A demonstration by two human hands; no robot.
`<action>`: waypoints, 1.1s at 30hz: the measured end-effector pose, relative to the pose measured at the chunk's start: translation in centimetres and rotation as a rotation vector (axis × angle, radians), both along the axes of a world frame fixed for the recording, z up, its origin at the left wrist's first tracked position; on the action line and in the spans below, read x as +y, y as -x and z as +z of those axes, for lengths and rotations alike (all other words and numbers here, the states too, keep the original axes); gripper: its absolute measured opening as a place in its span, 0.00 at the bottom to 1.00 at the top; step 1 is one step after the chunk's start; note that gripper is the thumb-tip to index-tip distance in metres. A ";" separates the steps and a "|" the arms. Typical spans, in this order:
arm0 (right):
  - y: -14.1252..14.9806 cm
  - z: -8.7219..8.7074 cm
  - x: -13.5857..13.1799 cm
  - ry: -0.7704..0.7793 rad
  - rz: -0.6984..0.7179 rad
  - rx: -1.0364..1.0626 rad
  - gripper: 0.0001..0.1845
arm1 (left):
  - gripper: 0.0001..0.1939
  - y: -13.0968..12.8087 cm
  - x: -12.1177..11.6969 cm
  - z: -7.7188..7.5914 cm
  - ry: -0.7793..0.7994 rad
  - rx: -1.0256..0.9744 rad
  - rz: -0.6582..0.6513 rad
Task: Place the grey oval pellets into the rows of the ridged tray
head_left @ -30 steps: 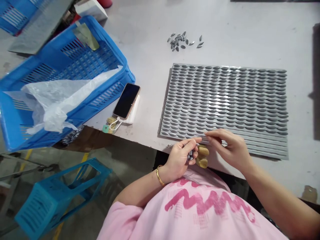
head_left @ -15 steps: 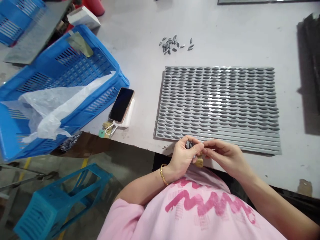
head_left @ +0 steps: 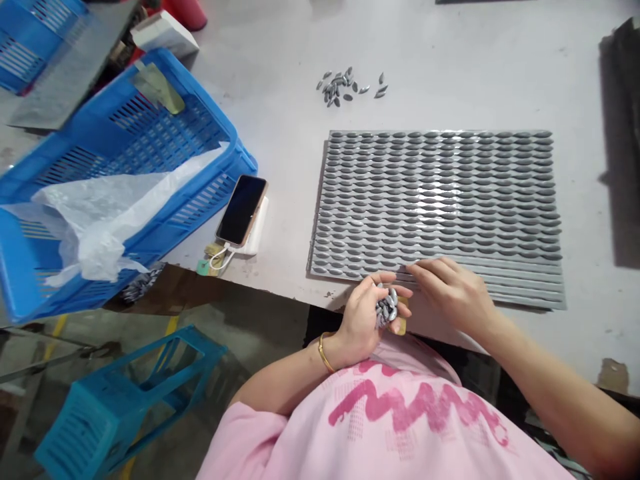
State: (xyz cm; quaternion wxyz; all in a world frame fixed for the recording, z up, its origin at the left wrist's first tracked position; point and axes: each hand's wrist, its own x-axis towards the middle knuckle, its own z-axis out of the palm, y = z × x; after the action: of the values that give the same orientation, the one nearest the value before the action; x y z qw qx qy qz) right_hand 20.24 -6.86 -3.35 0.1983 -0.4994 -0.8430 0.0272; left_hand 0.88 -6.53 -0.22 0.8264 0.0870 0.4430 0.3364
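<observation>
My left hand (head_left: pixel 367 313) is half curled, palm up, around a heap of small grey pointed oval pieces (head_left: pixel 387 308) just off the table's near edge. My right hand (head_left: pixel 453 290) reaches over the near side of a grey rectangular board (head_left: pixel 520 288). Its fingers are pinched together, tips down on the board's lower rows, with a dark bit of one oval piece at the fingertips, mostly hidden. Rows of the same shiny ovals cover most of the board. Along its lower right run bare ridged strips.
Loose grey oval pieces (head_left: pixel 337 87) lie beyond the board. A phone (head_left: pixel 243 210) with a white cable rests at left beside a blue crate (head_left: pixel 200 110) holding a white plastic bag (head_left: pixel 103 227). A blue stool (head_left: pixel 100 407) stands below on the floor. Dark stacked material (head_left: pixel 625 133) is at far right.
My right hand has moved away from my left hand, up onto the board. My left hand has opened somewhat, and more of the oval pieces in its palm show.
</observation>
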 end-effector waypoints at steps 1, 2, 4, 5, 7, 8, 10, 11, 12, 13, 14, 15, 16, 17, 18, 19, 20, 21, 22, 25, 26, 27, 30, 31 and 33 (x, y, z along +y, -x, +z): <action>-0.2 -0.1 0.2 0.000 0.017 -0.054 0.15 | 0.13 0.0 -0.1 0.1 0.003 0.001 -0.008; -0.3 -0.2 0.3 -0.002 0.024 -0.100 0.15 | 0.12 0.1 -0.1 0.1 0.001 0.006 -0.012; -0.4 -0.2 0.4 -0.020 0.030 -0.168 0.15 | 0.12 0.2 -0.1 0.1 -0.015 0.010 -0.023; -0.5 -0.2 0.5 -0.029 0.032 -0.186 0.14 | 0.13 0.3 -0.1 0.1 -0.026 0.003 -0.033; -0.5 -0.3 0.7 -0.036 0.034 -0.184 0.13 | 0.15 0.5 -0.1 0.0 -0.045 -0.017 -0.061; -0.5 -0.2 0.8 -0.033 0.029 -0.164 0.13 | 0.16 0.5 0.0 -0.1 -0.049 -0.026 -0.072; -0.3 0.1 0.9 -0.008 -0.008 -0.066 0.12 | 0.16 0.6 0.0 -0.2 -0.049 -0.034 -0.072; -0.1 0.4 0.9 0.020 -0.033 0.022 0.11 | 0.16 0.6 0.0 -0.3 -0.049 -0.033 -0.059; 0.1 0.9 0.7 0.068 -0.064 0.132 0.10 | 0.16 0.6 0.0 -0.4 -0.052 -0.033 -0.042; 0.4 1.3 0.4 0.136 -0.097 0.256 0.09 | 0.16 0.5 -0.1 -0.5 -0.057 -0.032 -0.027; 0.8 1.9 0.0 0.223 -0.128 0.383 0.07 | 0.16 0.5 -0.1 -0.5 -0.058 -0.031 -0.015; 1.2 2.3 -0.4 0.320 -0.154 0.502 0.06 | 0.16 0.4 -0.1 -0.6 -0.057 -0.029 -0.005; 1.6 2.7 -1.0 0.414 -0.178 0.602 0.06 | 0.16 0.3 -0.1 -0.6 -0.051 -0.028 0.002; 2.1 3.0 -1.5 0.488 -0.204 0.682 0.06 | 0.16 0.2 -0.1 -0.5 -0.043 -0.024 0.008; 2.7 3.2 -2.1 0.535 -0.230 0.746 0.06 | 0.16 0.0 -0.1 -0.5 -0.037 -0.020 0.014; 3.2 3.2 -2.6 0.557 -0.253 0.794 0.07 | 0.16 -0.1 -0.1 -0.4 -0.034 -0.015 0.019; 3.6 3.2 -3.1 0.553 -0.279 0.828 0.08 | 0.17 -0.3 0.0 -0.4 -0.035 -0.012 0.023; 4.1 3.0 -3.5 0.532 -0.308 0.851 0.09 | 0.17 -0.5 0.0 -0.3 -0.035 -0.011 0.024; 4.4 2.8 -3.8 0.499 -0.336 0.867 0.09 | 0.17 -0.6 0.0 -0.3 -0.034 -0.013 0.022; 4.9 2.1 -4.4 0.412 -0.425 0.894 0.08 | 0.17 -1.2 0.0 -0.4 -0.029 -0.028 0.005; 4.8 2.0 -4.5 0.397 -0.448 0.900 0.08 | 0.17 -1.3 0.0 -0.4 -0.031 -0.030 -0.004; 4.6 1.9 -4.5 0.391 -0.458 0.904 0.09 | 0.17 -1.4 -0.1 -0.4 -0.038 -0.031 -0.012; 3.5 1.7 -4.4 0.345 -0.394 0.867 0.11 | 0.17 -1.6 -0.1 -0.3 -0.062 -0.025 -0.034; 3.1 1.7 -4.3 0.317 -0.348 0.825 0.12 | 0.17 -1.6 -0.2 -0.2 -0.066 -0.021 -0.044; 2.2 1.7 -4.0 0.259 -0.253 0.724 0.15 | 0.16 -1.7 -0.1 -0.2 -0.063 -0.005 -0.067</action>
State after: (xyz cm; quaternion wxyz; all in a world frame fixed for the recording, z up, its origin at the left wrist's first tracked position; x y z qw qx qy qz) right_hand 18.06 -10.87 -1.63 0.4195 -0.5782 -0.6402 0.2827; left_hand 2.53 -6.67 -0.37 0.8352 0.1272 0.4270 0.3224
